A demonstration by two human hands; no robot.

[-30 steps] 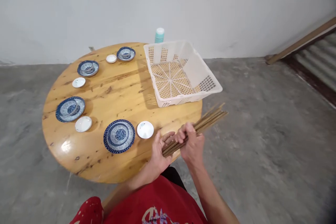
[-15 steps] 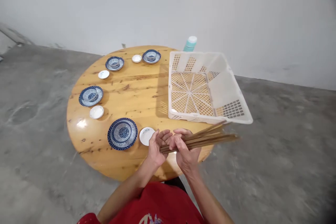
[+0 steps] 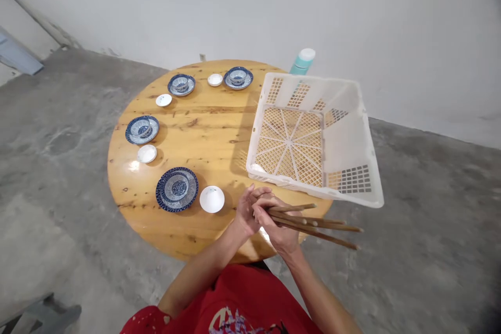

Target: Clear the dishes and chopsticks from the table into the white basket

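My right hand (image 3: pixel 282 227) is closed around a bundle of brown chopsticks (image 3: pixel 329 224), whose tips fan out to the right over the table's front edge. My left hand (image 3: pixel 248 211) is cupped against the fingers of my right hand, at the near end of the bundle. Its fingers reach out rather than wrap tightly, and the chopstick ends there are hidden. Left of my hands sits a small white bowl (image 3: pixel 212 199), beside a blue-patterned plate (image 3: pixel 159 193) with a matching bowl (image 3: pixel 179 188) on it.
A large white plastic basket (image 3: pixel 373 167) stands on the round wooden table (image 3: pixel 199 141), just beyond my hands. Behind it is a turquoise bottle (image 3: pixel 301 63). More blue plates with bowls and small white dishes (image 3: pixel 147 154) line the left and far rim. A grey stool (image 3: pixel 50 313) is at lower left.
My hands have drawn closer together around the near end of the bundle. The chopsticks have tilted, their tips now lower and more spread. The whole view has shifted slightly.
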